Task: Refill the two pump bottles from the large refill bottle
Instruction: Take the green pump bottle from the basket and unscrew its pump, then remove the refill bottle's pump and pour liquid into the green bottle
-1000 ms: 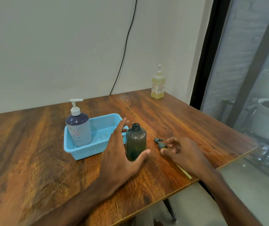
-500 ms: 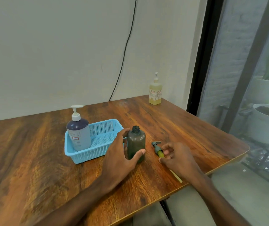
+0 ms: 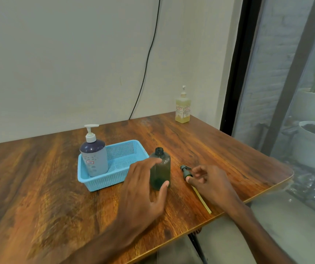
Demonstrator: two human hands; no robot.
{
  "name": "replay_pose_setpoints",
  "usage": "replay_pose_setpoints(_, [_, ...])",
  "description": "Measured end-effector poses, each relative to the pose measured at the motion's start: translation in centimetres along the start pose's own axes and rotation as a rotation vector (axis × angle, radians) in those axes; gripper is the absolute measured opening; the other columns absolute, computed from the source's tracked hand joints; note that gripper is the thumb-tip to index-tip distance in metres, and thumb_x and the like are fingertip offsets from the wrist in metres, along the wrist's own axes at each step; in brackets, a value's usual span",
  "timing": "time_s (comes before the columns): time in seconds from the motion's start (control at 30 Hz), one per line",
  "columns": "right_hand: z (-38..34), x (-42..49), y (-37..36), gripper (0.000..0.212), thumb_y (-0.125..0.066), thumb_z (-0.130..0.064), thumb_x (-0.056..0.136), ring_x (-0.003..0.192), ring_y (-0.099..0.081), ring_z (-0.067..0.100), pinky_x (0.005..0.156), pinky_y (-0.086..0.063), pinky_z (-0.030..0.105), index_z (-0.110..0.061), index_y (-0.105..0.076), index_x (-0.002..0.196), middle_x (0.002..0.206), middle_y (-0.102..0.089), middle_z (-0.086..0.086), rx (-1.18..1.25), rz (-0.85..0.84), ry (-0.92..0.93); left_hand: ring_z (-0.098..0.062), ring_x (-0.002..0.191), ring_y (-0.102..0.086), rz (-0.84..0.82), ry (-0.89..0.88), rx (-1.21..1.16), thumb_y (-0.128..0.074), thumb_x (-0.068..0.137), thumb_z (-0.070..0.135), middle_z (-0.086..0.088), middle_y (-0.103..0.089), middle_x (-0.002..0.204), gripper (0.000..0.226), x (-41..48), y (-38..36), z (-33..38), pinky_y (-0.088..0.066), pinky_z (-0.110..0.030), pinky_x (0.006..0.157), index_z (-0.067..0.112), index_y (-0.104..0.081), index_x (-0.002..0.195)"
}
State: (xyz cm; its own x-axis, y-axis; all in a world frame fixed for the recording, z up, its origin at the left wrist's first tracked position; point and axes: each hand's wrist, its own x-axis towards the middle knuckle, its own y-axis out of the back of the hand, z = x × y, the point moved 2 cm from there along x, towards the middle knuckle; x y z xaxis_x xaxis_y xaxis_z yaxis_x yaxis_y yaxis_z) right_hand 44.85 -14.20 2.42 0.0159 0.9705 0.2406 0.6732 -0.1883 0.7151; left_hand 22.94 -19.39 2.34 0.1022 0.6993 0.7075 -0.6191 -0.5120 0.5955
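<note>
A dark green bottle (image 3: pixel 161 169) stands uncapped near the middle of the wooden table (image 3: pixel 38 187). My left hand (image 3: pixel 143 189) grips it, with fingers round its far side and the thumb on its near side. Its pump head (image 3: pixel 185 171) lies on the table just to the right, its yellowish dip tube (image 3: pixel 203 201) pointing at the front edge. My right hand (image 3: pixel 213 184) pinches the pump's collar between thumb and fingertips. A large grey-blue pump bottle (image 3: pixel 94 161) stands in the left end of a blue basket (image 3: pixel 128 147). A yellow pump bottle (image 3: pixel 183 111) stands at the far right corner.
The table's front edge runs diagonally close behind my right wrist, and its rounded corner (image 3: pixel 288 173) is to the right. A black cable (image 3: pixel 147 60) hangs down the wall. Behind the glass on the right stand white plant pots (image 3: pixel 313 145).
My left hand went from spread open beside the green bottle to wrapped round it. My right hand stayed at the pump head on the table. The view tilted up slightly.
</note>
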Motion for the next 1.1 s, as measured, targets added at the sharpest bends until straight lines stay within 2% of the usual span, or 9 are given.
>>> replay_pose_setpoints(0.27, [0.4, -0.1, 0.5, 0.037, -0.076, -0.037, 0.088, 0.083, -0.062, 0.000, 0.070, -0.051, 0.016, -0.021, -0.070, 0.121, 0.102, -0.068, -0.013, 0.015, -0.013, -0.029, 0.002, 0.118, -0.049, -0.010, -0.051, -0.093, -0.072, 0.091, 0.033, 0.013, -0.055, 0.129, 0.047, 0.5, -0.9, 1.6, -0.050, -0.016, 0.091, 0.028, -0.051, 0.134])
replay_pose_setpoints(0.37, [0.5, -0.1, 0.6, 0.037, -0.074, -0.036, 0.089, 0.083, -0.064, 0.000, 0.069, -0.051, 0.016, -0.023, -0.068, 0.123, 0.103, -0.068, -0.012, 0.028, -0.033, -0.035, 0.010, 0.120, -0.047, -0.023, -0.087, -0.125, -0.074, 0.092, 0.029, 0.028, -0.044, 0.126, 0.049, 0.9, -1.2, 2.5, -0.050, -0.010, 0.090, 0.034, -0.049, 0.133])
replay_pose_setpoints(0.57, [0.8, 0.3, 0.9, 0.032, -0.073, -0.035, 0.090, 0.078, -0.067, 0.001, 0.069, -0.055, 0.018, -0.024, -0.069, 0.119, 0.089, -0.072, -0.010, 0.053, -0.069, -0.029, 0.003, 0.108, -0.056, 0.104, -0.080, -0.212, -0.077, 0.090, 0.021, 0.022, -0.056, 0.115, 0.041, 4.6, 0.3, 3.0, -0.049, -0.009, 0.086, 0.034, -0.054, 0.121])
replay_pose_setpoints(0.67, [0.5, 1.2, 1.2, 0.027, -0.073, -0.037, 0.091, 0.073, -0.064, -0.004, 0.056, -0.044, 0.011, -0.027, -0.070, 0.116, 0.085, -0.070, -0.014, 0.041, -0.057, -0.021, 0.003, 0.096, -0.061, 0.151, -0.032, -0.231, -0.075, 0.092, 0.022, 0.023, -0.061, 0.102, 0.025, 8.9, 1.6, 3.0, -0.046, -0.005, 0.080, 0.034, -0.058, 0.107])
replay_pose_setpoints(0.77, [0.1, 2.7, 1.4, 0.023, -0.073, -0.042, 0.090, 0.076, -0.063, -0.002, 0.058, -0.041, 0.012, -0.030, -0.071, 0.109, 0.085, -0.069, -0.014, 0.075, -0.039, -0.044, 0.001, 0.084, -0.064, 0.016, 0.124, -0.196, -0.067, 0.098, 0.033, 0.016, -0.068, 0.093, 0.007, 14.7, 1.0, 1.2, -0.049, -0.008, 0.072, 0.027, -0.067, 0.099])
replay_pose_setpoints(0.83, [-0.5, 3.9, 1.6, 0.019, -0.072, -0.043, 0.090, 0.076, -0.065, 0.001, 0.059, -0.045, 0.015, -0.030, -0.072, 0.103, 0.085, -0.071, -0.012, 0.115, -0.021, -0.068, -0.001, 0.082, -0.065, -0.147, 0.140, -0.111, -0.063, 0.098, 0.040, 0.014, -0.070, 0.090, 0.020, 18.2, -0.6, -0.9, -0.049, -0.012, 0.074, 0.022, -0.071, 0.098])
replay_pose_setpoints(0.97, [-1.1, 7.7, 2.2, 0.013, -0.075, -0.038, 0.088, 0.070, -0.063, -0.001, 0.050, -0.041, 0.006, -0.027, -0.075, 0.095, 0.086, -0.073, -0.011, 0.131, 0.014, -0.073, -0.010, 0.074, -0.061, -0.586, 0.119, -0.018, -0.070, 0.094, 0.027, -0.012, -0.074, 0.088, 0.028, 22.7, -5.7, -5.4, -0.045, -0.008, 0.066, -0.001, -0.074, 0.094])
replay_pose_setpoints(1.03, [-0.9, 10.1, 2.1, 0.013, -0.076, -0.034, 0.088, 0.072, -0.062, -0.001, 0.050, -0.040, 0.006, -0.025, -0.075, 0.097, 0.088, -0.073, -0.011, 0.124, 0.000, -0.087, -0.017, 0.083, -0.066, -0.781, 0.131, 0.088, -0.073, 0.092, 0.037, -0.010, -0.075, 0.097, 0.035, 23.7, -8.6, -7.4, -0.055, -0.023, 0.080, 0.002, -0.073, 0.097])
replay_pose_setpoints(1.1, [-0.5, 12.6, 1.8, 0.017, -0.076, -0.031, 0.088, 0.077, -0.064, 0.002, 0.059, -0.043, 0.011, -0.021, -0.075, 0.102, 0.091, -0.073, -0.008, 0.134, -0.015, -0.111, -0.021, 0.100, -0.064, -0.954, 0.140, 0.213, -0.073, 0.091, 0.048, -0.006, -0.068, 0.110, 0.043, 24.1, -11.2, -8.9, -0.053, -0.034, 0.092, 0.010, -0.066, 0.111])
